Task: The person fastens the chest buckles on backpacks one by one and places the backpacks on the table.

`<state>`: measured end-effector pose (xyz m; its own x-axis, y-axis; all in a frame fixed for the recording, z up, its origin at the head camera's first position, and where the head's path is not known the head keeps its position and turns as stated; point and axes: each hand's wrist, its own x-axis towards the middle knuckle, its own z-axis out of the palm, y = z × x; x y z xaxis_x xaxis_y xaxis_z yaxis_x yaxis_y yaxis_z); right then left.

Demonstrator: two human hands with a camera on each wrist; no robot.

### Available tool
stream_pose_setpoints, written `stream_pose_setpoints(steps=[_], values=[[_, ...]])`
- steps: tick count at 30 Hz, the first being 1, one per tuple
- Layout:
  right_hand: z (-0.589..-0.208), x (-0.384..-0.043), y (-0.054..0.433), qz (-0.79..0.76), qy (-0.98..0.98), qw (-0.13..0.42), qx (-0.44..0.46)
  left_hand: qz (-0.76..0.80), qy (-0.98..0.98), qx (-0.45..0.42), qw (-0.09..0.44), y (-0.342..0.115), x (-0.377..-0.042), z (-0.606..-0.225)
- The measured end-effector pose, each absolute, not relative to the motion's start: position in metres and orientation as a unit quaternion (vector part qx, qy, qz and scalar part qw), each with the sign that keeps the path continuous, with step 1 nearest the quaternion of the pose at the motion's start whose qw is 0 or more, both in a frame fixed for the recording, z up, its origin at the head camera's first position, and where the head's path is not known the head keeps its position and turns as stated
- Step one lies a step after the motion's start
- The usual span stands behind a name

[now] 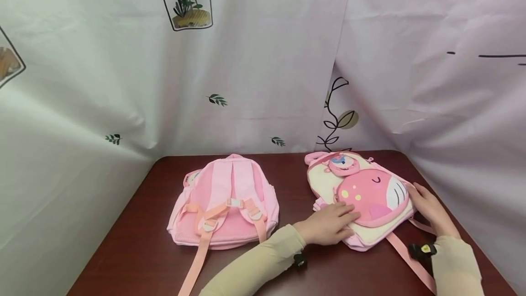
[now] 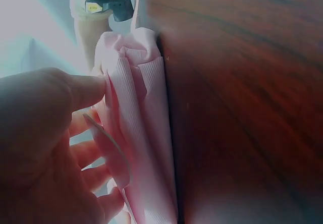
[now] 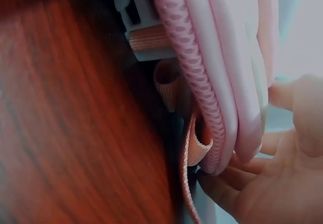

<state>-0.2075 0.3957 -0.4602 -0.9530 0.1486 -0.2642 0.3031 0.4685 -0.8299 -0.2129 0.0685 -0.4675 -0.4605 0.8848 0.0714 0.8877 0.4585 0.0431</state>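
A cream and pink backpack (image 1: pixel 324 178) lies on its back at the right of the table, its whale-shaped front pocket (image 1: pixel 365 195) facing up. My left hand (image 1: pixel 328 225) rests on its lower left corner, fingers spread over the pocket's edge. In the left wrist view, the left thumb touches the pink side panel (image 2: pixel 141 118). My right hand (image 1: pixel 429 207) is at the backpack's right edge. The right wrist view shows its thumb by the front and its fingers (image 3: pixel 222 188) curled round the padded edge, tips partly hidden beneath.
A second pink backpack (image 1: pixel 242 182) lies to the left with its shoulder straps up; one loose strap (image 1: pixel 197 264) runs to the near side. Another strap (image 1: pixel 411 259) trails from the right backpack. The dark wooden table (image 1: pixel 131 223) has printed cloth (image 1: pixel 263 58) around it.
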Motion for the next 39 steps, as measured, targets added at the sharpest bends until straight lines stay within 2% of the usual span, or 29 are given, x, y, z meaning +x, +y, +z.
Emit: stream_pose_setpoints(steps=[9,26,34,39], values=[[-0.464,-0.206,0.402,-0.494,0.854,0.085,0.141,-0.029,-0.855,-0.518,0.020,0.070,-0.210,-0.468],[-0.452,-0.204,0.397,-0.513,0.838,-0.047,0.181,-0.051,-0.856,-0.514,0.012,0.065,-0.207,-0.465],[-0.428,-0.199,0.391,-0.558,0.803,-0.096,0.183,-0.105,-0.866,-0.484,0.068,0.066,-0.205,-0.465],[-0.407,-0.195,0.380,-0.665,0.718,-0.139,0.155,-0.146,-0.870,-0.465,0.074,0.066,-0.205,-0.460]])
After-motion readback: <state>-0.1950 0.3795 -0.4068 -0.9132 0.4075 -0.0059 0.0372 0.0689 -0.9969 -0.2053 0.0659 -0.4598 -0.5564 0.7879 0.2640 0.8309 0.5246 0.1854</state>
